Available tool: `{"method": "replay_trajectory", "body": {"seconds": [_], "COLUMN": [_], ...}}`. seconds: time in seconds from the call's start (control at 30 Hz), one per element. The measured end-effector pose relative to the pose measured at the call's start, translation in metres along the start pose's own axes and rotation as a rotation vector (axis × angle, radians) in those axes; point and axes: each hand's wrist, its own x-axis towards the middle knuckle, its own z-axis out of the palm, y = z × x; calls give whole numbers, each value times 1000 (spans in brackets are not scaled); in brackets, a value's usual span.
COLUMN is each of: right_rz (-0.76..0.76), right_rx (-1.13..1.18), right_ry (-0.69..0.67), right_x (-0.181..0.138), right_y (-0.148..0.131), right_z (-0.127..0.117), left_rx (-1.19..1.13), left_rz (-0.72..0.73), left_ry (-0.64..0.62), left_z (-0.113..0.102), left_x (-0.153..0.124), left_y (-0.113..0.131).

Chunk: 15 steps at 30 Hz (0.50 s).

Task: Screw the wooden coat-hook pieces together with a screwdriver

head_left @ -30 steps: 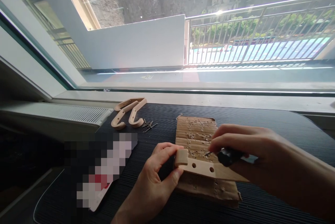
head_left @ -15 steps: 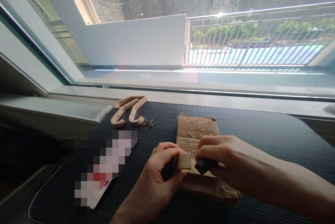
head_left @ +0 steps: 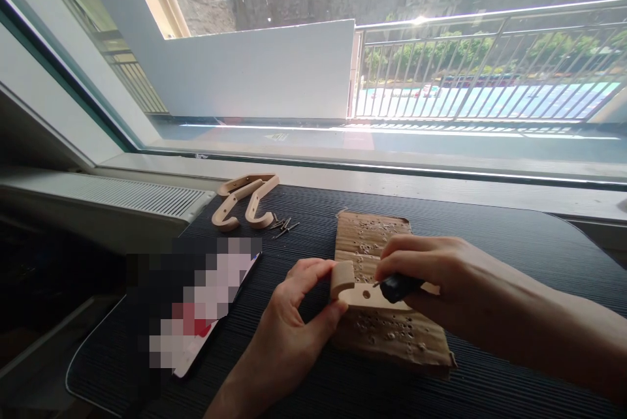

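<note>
My left hand (head_left: 298, 321) pinches the curled end of a pale wooden hook (head_left: 351, 300) between thumb and fingers. The hook lies across a sheet of corrugated cardboard (head_left: 375, 331) pitted with small holes, and one round hole shows in its flat part. In my right hand (head_left: 434, 269) is a black-handled tool (head_left: 399, 288) with a thin metal tip. That tip points left, close to the hook's hole; whether it touches the wood I cannot tell. My right hand hides the hook's far end and most of the tool.
Several more wooden hooks (head_left: 242, 200) lie at the table's back left, beside a small pile of screws (head_left: 284, 226). A blurred pinkish-white flat item (head_left: 215, 298) rests left of my hands. The dark ribbed table (head_left: 499, 256) meets a window sill (head_left: 416, 190) behind, with a radiator (head_left: 122, 194) at left.
The wooden hook has tilted, so its flat part and hole now show. My right hand and the black-handled tool have shifted slightly up and right.
</note>
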Motion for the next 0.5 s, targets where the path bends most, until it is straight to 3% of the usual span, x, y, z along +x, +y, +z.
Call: {"method": "replay_trajectory", "body": {"seconds": [0.5], "right_rz": [15], "right_rx": [-49], "right_ry": [-65], "right_x": [4], "right_y": [-10], "right_z": [-2], "left_rx": [-48], "left_rz": [-74], "left_ry": [36], "left_z": [-7], "left_x": [0], "left_y": [-7]}}
